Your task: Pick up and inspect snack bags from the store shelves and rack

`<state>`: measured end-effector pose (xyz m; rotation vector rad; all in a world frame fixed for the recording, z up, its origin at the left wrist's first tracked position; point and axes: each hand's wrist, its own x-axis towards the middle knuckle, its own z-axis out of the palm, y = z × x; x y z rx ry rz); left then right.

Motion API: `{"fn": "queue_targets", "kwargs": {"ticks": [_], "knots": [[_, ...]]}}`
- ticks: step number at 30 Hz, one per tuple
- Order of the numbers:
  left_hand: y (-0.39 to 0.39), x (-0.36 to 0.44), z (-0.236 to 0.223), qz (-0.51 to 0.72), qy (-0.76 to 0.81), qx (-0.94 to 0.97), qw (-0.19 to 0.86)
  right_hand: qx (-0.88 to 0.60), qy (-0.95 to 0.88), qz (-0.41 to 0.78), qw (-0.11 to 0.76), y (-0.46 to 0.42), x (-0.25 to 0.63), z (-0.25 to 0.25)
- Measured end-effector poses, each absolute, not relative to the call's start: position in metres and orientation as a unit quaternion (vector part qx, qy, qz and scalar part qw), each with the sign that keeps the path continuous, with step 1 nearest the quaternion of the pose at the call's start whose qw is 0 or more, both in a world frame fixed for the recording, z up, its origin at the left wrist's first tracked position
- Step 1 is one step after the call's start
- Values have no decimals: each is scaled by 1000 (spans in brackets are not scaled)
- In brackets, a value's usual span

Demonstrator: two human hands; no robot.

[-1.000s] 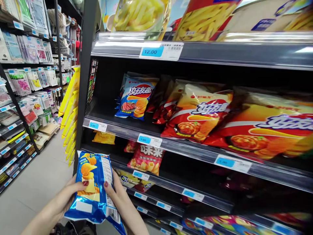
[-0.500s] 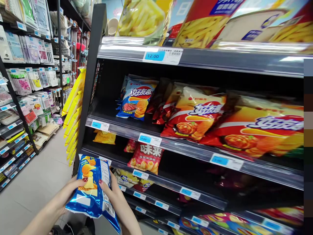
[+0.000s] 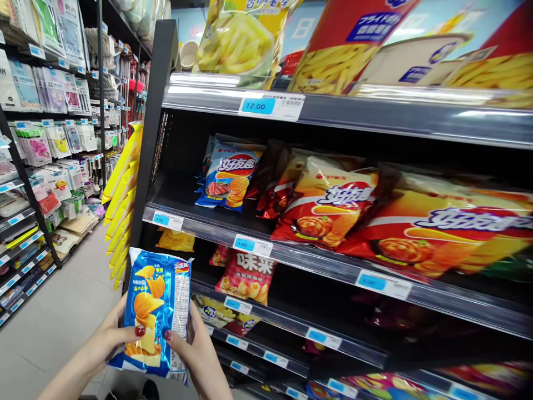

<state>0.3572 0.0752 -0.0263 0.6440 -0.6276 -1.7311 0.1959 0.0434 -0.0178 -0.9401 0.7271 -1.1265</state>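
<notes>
Blue chip bag (image 3: 155, 314) raised, both hands gripping, stocked shelf (image 3: 266, 253) behind

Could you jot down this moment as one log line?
left hand: holds blue chip bag | right hand: holds same bag, upright | beside: snack shelf with a blue bag and red bags

A shop: price-tagged shelves (image 3: 333, 266) of snack bags (image 3: 328, 205).

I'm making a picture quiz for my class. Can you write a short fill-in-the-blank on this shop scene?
1. The left hand and right hand hold a ____ chip bag.
2. The price tag on the top shelf reads ____.
3. The thumbnails are painted ____.

Missing words: blue; 12.00; red
</notes>
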Motion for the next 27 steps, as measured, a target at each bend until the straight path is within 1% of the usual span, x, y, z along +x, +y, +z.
{"fn": "queue_targets", "kwargs": {"ticks": [8,15,22,24,25,27], "knots": [[73,362,-28,-734,-323,252,542,-437,293,-506,684,46,194,-16],[75,364,-34,-730,-358,251,526,-431,293,-500,692,46,189,-31],[76,365,-31,-731,-366,265,512,-423,322,-502,682,49,192,-34],[76,361,-38,-673,-384,325,543,-442,367,-516,635,50,192,-40],[76,358,-43,-608,-402,374,573,-458,409,-527,587,51,191,-44],[77,349,-55,-446,-432,460,635,-484,504,-549,459,54,189,-53]]}}
